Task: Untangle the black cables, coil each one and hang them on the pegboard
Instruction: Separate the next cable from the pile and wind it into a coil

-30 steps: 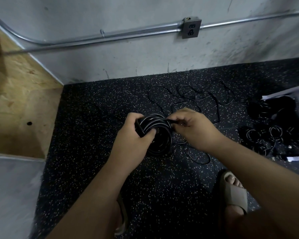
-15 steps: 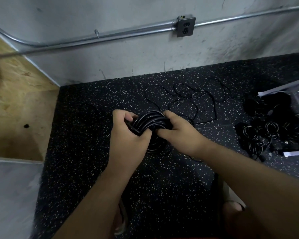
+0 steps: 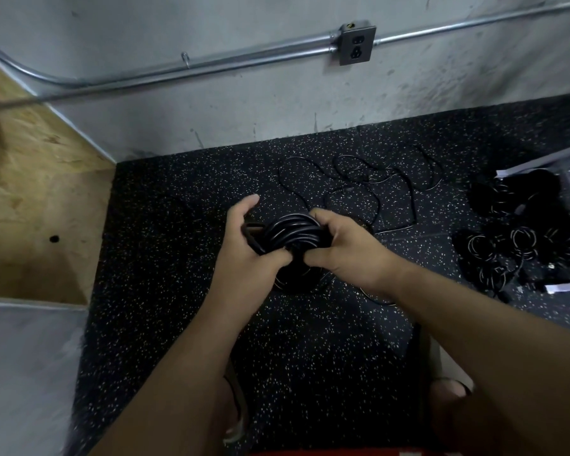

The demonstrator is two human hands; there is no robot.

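While left hand (image 3: 244, 255) and right hand (image 3: 348, 250) grip coil (image 3: 293, 232), cables (image 3: 372, 192) beyond seem tangled.

Wall outlet (image 3: 357, 44), metal conduit (image 3: 244, 59), plywood panel (image 3: 30, 192)

A dark rubber floor (image 3: 310, 357) flecked with pale specks runs up to a scuffed grey concrete wall (image 3: 244, 103). Metal conduit (image 3: 211, 62) crosses the wall, bending at the left, and meets 1 grey outlet box (image 3: 357, 45) with 2 sockets. Along the floor's left edge stands a plywood panel (image 3: 30, 192) with 1 small dark hole (image 3: 54, 238). The light is dim.
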